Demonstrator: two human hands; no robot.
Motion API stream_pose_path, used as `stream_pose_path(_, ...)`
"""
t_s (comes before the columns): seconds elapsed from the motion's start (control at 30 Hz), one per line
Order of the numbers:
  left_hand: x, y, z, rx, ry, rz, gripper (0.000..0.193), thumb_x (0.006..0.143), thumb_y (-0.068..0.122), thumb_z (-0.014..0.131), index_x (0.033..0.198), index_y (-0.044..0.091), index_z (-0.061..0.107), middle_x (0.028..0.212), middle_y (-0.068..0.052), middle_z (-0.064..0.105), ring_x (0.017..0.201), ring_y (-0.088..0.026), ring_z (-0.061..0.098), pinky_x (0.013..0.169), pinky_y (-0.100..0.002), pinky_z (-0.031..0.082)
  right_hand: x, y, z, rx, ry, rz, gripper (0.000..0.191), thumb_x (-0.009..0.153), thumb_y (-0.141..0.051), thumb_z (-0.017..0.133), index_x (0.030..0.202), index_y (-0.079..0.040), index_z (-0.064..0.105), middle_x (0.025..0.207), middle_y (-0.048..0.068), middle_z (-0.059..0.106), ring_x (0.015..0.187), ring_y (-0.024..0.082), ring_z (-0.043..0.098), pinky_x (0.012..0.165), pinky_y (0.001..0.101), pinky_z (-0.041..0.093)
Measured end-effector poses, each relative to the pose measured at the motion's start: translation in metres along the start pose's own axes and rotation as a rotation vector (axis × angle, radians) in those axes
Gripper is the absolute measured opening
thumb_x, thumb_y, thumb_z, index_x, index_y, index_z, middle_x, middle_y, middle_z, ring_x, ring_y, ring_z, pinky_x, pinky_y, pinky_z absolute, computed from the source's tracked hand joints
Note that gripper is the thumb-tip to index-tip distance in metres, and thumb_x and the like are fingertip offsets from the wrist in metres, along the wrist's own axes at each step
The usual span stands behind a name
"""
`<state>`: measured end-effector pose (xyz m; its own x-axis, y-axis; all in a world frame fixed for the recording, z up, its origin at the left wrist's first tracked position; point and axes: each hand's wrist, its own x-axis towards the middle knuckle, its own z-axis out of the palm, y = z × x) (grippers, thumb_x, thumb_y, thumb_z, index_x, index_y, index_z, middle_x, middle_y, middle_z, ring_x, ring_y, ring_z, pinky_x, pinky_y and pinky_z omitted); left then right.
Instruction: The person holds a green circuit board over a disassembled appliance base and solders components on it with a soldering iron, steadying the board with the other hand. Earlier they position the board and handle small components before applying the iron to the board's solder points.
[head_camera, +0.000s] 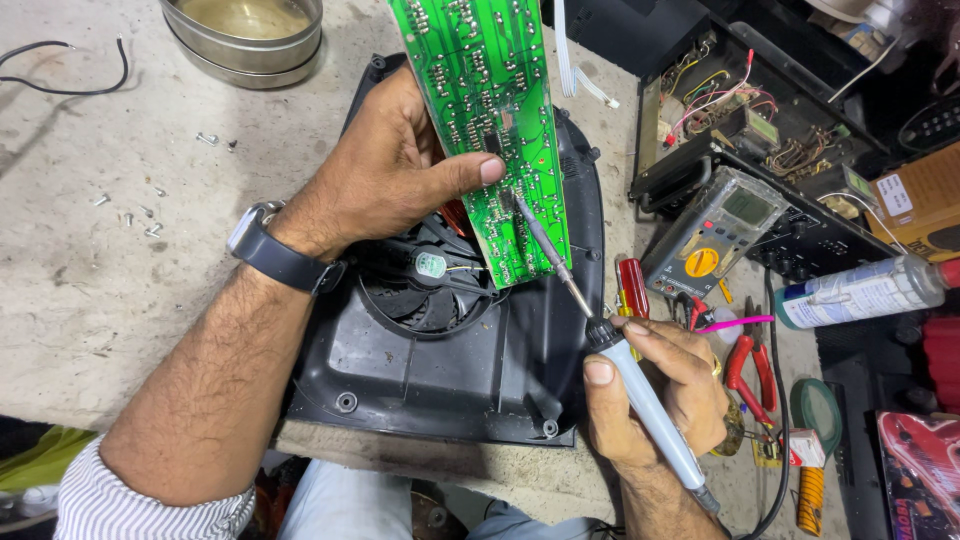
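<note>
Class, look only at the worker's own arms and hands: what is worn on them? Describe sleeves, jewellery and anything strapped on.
The left hand has a dark wristwatch with a wide black strap; a white, thinly striped sleeve is rolled up to the elbow. The right hand wears a gold-coloured ring.

A worn, pale grey tabletop (90, 290) of rough, stained concrete-like surface fills the left side, lit evenly and brightly from above with only soft shadows. Small loose screws (150, 215) lie scattered across it, and a thin black wire (70, 75) curls near the far left edge. A round steel bowl (245, 35) stands at the far edge. The right side is crowded and darker.
</note>
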<state>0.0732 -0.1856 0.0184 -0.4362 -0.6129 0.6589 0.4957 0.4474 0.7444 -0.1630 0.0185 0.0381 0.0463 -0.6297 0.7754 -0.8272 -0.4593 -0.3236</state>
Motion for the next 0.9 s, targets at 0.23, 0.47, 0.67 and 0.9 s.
stream_pose_path(0.23,-0.0007,-0.0010,-0.0008,0.025,-0.001,0.002,0.051,0.103,0.007,0.078,0.143,0.004,0.046,0.135,-0.007,0.065,0.131,-0.015,0.065,0.117,-0.036,0.060,0.0018,0.0002,0.0001,0.024,-0.004,-0.022,0.032,0.094,-0.019,0.077,0.116,-0.001,0.062,0.107,0.018,0.073,0.093,0.022,0.072,0.086,0.0294,0.058)
stream_pose_path(0.47,-0.0001,-0.0001,0.0009,-0.011,0.001,0.012,0.051,0.104,0.004,0.077,0.144,0.004,0.046,0.135,-0.007,0.064,0.131,-0.015,0.065,0.117,-0.036,0.060,0.0036,-0.0036,-0.0021,0.010,-0.017,0.003,0.031,0.097,-0.019,0.076,0.117,0.000,0.062,0.104,0.017,0.073,0.097,0.022,0.073,0.090,0.0299,0.058)
stream_pose_path(0.67,-0.0003,0.0032,0.0029,0.005,-0.009,0.004,0.048,0.104,0.001,0.076,0.142,0.004,0.048,0.132,-0.007,0.066,0.125,-0.014,0.066,0.113,-0.034,0.061,0.0048,-0.0030,-0.0053,0.013,0.000,-0.005,0.032,0.096,-0.019,0.076,0.117,0.001,0.063,0.101,0.016,0.073,0.092,0.021,0.071,0.086,0.0293,0.057)
stream_pose_path(0.9,-0.0005,0.0038,0.0038,-0.015,-0.011,-0.001,0.048,0.104,0.002,0.076,0.143,0.004,0.048,0.132,-0.006,0.065,0.126,-0.013,0.065,0.115,-0.034,0.060,-0.0002,0.0016,-0.0090,0.027,0.010,-0.003,0.031,0.097,-0.018,0.075,0.118,0.000,0.063,0.102,0.016,0.073,0.092,0.021,0.070,0.087,0.0292,0.056)
